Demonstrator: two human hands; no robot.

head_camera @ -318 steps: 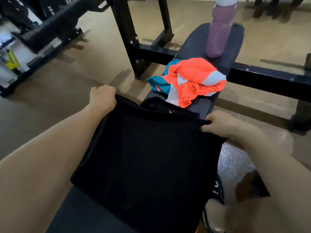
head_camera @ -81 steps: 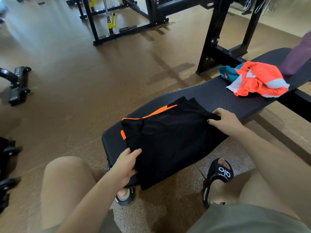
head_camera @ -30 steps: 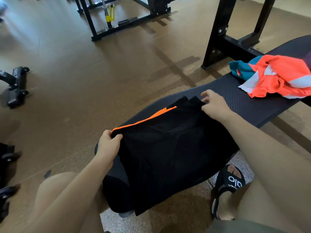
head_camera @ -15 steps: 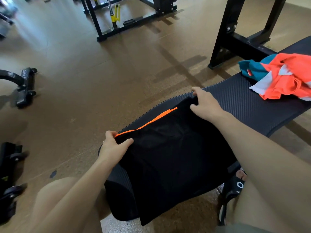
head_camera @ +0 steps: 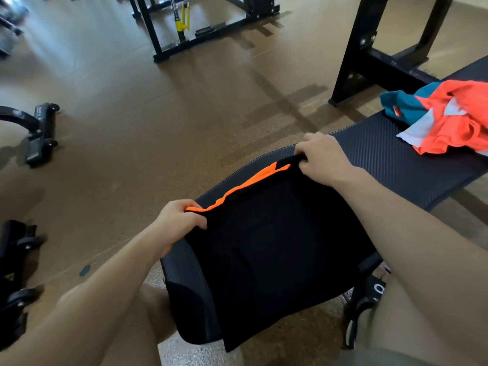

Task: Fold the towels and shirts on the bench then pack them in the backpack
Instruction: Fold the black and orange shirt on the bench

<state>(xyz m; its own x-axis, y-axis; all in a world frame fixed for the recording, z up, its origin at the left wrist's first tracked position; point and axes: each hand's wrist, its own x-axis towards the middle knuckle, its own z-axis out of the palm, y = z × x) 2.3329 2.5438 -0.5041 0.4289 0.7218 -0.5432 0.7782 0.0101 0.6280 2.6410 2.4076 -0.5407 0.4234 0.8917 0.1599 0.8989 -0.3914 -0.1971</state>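
On the near end of the ribbed black bench (head_camera: 383,154) lies a soft black shirt (head_camera: 272,247) with an orange-trimmed edge, its far corners pinched by the left hand (head_camera: 179,220) and right hand (head_camera: 324,157), with a crumpled orange-and-teal garment (head_camera: 446,117) farther along.

Brown speckled gym floor (head_camera: 163,122) spreads wide across the view, streaked with long shadows. At the top stands a black steel rack frame (head_camera: 155,35) with a yellow fitting (head_camera: 182,22) on its upright bar, and at upper right a black upright post (head_camera: 353,54) plants its foot on the floor. Over on the left, black wheeled equipment (head_camera: 39,130) sits low, and a black sandal (head_camera: 369,299) shows at lower right.
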